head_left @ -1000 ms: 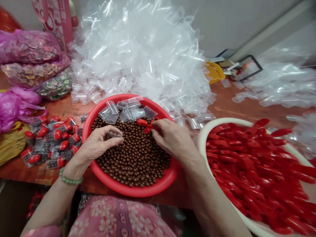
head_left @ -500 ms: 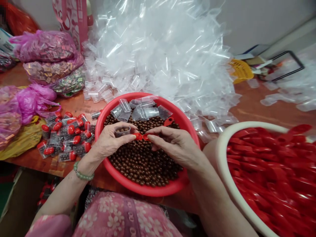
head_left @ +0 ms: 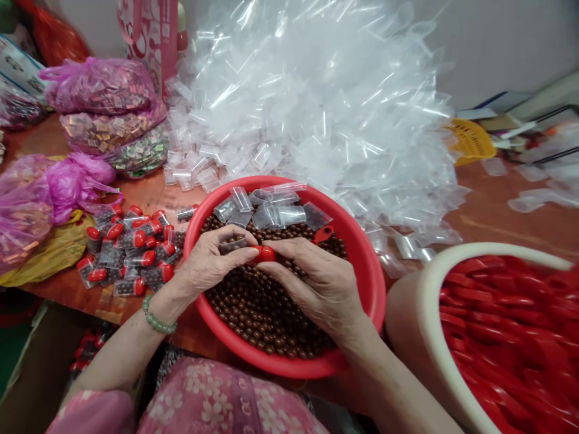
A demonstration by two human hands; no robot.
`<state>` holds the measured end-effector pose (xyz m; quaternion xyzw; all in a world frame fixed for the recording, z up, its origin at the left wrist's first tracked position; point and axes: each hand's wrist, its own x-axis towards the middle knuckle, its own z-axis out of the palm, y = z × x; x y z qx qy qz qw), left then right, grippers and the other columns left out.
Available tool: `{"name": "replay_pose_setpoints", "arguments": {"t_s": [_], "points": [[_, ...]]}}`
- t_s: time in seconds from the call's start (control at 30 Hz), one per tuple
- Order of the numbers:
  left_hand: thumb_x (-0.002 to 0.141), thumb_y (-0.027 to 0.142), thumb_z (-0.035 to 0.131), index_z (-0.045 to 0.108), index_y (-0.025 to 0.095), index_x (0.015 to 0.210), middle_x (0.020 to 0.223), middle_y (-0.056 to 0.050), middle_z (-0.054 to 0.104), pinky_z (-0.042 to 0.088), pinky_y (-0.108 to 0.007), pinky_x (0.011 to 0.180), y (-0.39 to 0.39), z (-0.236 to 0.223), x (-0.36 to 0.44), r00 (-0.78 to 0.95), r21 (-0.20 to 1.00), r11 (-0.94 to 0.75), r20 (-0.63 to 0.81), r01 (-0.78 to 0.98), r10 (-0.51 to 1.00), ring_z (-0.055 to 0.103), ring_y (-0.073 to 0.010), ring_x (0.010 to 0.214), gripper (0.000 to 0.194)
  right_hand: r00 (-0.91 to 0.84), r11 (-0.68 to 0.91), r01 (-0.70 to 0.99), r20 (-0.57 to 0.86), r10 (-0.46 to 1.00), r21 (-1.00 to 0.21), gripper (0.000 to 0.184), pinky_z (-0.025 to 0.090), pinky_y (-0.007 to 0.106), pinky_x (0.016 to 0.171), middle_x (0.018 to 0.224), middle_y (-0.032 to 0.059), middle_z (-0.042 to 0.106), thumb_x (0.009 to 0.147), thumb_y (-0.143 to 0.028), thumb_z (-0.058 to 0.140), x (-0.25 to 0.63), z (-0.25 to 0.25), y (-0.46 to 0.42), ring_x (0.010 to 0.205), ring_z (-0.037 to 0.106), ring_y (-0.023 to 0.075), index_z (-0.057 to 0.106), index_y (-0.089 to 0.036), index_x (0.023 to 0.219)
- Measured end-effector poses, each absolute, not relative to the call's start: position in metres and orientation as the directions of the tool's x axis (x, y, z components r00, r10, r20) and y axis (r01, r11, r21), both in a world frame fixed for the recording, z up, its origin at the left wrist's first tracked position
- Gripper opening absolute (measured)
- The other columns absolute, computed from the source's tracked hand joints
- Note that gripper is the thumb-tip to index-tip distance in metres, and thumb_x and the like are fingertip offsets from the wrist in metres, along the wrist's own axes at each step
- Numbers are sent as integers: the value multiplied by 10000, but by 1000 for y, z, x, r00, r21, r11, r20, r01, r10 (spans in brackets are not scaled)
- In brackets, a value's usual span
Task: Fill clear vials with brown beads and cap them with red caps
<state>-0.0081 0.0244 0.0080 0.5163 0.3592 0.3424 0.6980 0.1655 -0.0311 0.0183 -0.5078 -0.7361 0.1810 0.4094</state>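
Over a red basin (head_left: 377,301) of small brown balls (head_left: 271,316), my left hand (head_left: 203,259) is closed around a small clear plastic container (head_left: 232,242) with brown balls inside. Its thumb and finger also touch one end of a red plastic cap (head_left: 266,254). My right hand (head_left: 321,283) pinches the other end of that cap, whose rounded side shows. Several clear containers (head_left: 289,214) lie on the balls at the basin's far side. A red piece with a hole (head_left: 322,234) lies just beyond my right hand.
Filled, red-capped containers (head_left: 136,250) are heaped left of the basin. Behind it rises a large pile of clear containers (head_left: 312,102). A cream tub (head_left: 423,301) of red plastic parts (head_left: 502,325) stands right. Pink bags (head_left: 102,87) and a yellow basket (head_left: 473,141) sit farther back.
The view has shifted, so things appear farther right. Between my fingers the red piece has turned from a narrow side to a rounded face. My left hand still holds the container.
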Motion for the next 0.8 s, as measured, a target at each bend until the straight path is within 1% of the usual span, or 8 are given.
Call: {"name": "replay_pose_setpoints", "arguments": {"t_s": [0.1,0.17,0.27,0.33,0.43,0.53,0.63,0.8], "points": [[728,368,764,638,152,848,772,14,613,417,-234,722,23,7,-8,527,954,272,-169,-123,833,558,-96,714,278,-138,418,591,425,895,-689,197,561,307,802,983,55,748,885,-193,618,165,15,-32,855,702,181,668,-241,1069],[735,371,755,622,152,877,776,4,626,442,-248,742,23,7,-7,564,935,331,-206,-129,800,588,-106,728,293,-76,352,570,379,922,-743,186,560,312,809,981,49,746,886,-216,618,168,13,-30,865,701,181,666,-240,1064],[740,336,743,596,146,884,779,-9,636,466,-264,740,23,6,-7,640,911,399,-247,-102,728,617,-120,743,280,63,242,471,306,950,-848,190,560,307,770,954,29,732,884,-263,631,174,14,-24,835,695,170,663,-240,1070],[747,295,730,598,139,867,762,0,624,450,-248,710,23,4,-6,680,921,383,-237,-69,694,591,-102,712,237,67,279,411,334,940,-868,204,556,293,765,951,17,728,875,-247,644,175,18,-20,835,691,160,670,-243,1077],[750,272,727,624,135,856,737,21,601,420,-238,700,24,1,-5,721,934,352,-201,-64,663,532,-81,678,202,-36,396,414,420,907,-820,225,553,299,801,962,17,731,868,-205,648,169,24,-15,865,690,164,685,-246,1086],[715,312,761,636,138,839,731,27,587,407,-245,696,24,-3,-5,750,926,366,-172,-99,638,505,-87,680,248,-146,468,459,455,878,-755,227,561,312,773,944,31,732,883,-202,627,162,27,-12,846,691,172,683,-235,1100],[699,348,767,629,137,818,705,29,562,391,-246,670,24,-6,-4,760,925,369,-172,-95,627,480,-91,663,279,-215,506,514,467,857,-692,225,564,305,743,927,40,725,899,-192,602,159,26,-11,827,689,166,671,-220,1112],[739,343,710,628,131,801,676,31,524,366,-246,655,25,-9,-5,748,948,312,-165,-59,643,452,-89,642,236,-271,546,598,493,827,-588,230,561,282,733,914,64,712,908,-165,589,162,23,-12,818,685,157,653,-180,1128]]}}
